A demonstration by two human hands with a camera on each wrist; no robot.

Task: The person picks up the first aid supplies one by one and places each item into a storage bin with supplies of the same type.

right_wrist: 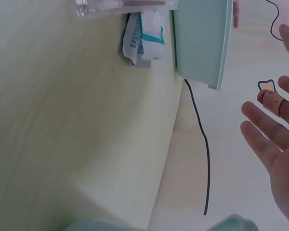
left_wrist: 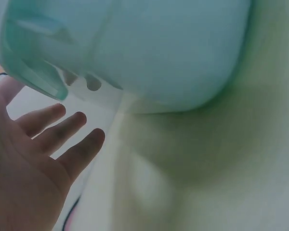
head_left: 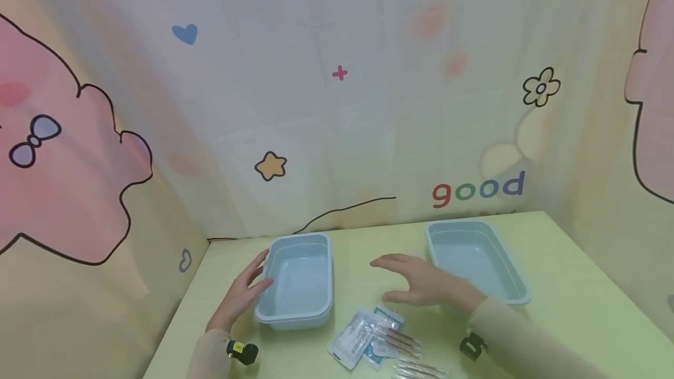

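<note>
At the left rim of a light blue plastic basin (head_left: 297, 279) is my left hand (head_left: 241, 296), its thumb over the rim and its fingers along the outside. The left wrist view shows those fingers (left_wrist: 82, 149) straight and spread beside the basin's wall (left_wrist: 168, 53). My right hand (head_left: 421, 282) hovers above the table between two basins, fingers extended, thumb apart, holding nothing. An adhesive bandage (right_wrist: 273, 102) wraps one of its fingers. Below it lie flat sealed packets (head_left: 351, 339) and a clear-wrapped bundle of thin sticks (head_left: 402, 342), overlapping.
A second light blue basin (head_left: 476, 256) stands on the right, partly behind the right forearm. Another wrapped bundle of sticks (head_left: 420, 369) lies at the bottom edge of the head view. A printed curtain (head_left: 316, 110) hangs behind the pale table (head_left: 568, 285).
</note>
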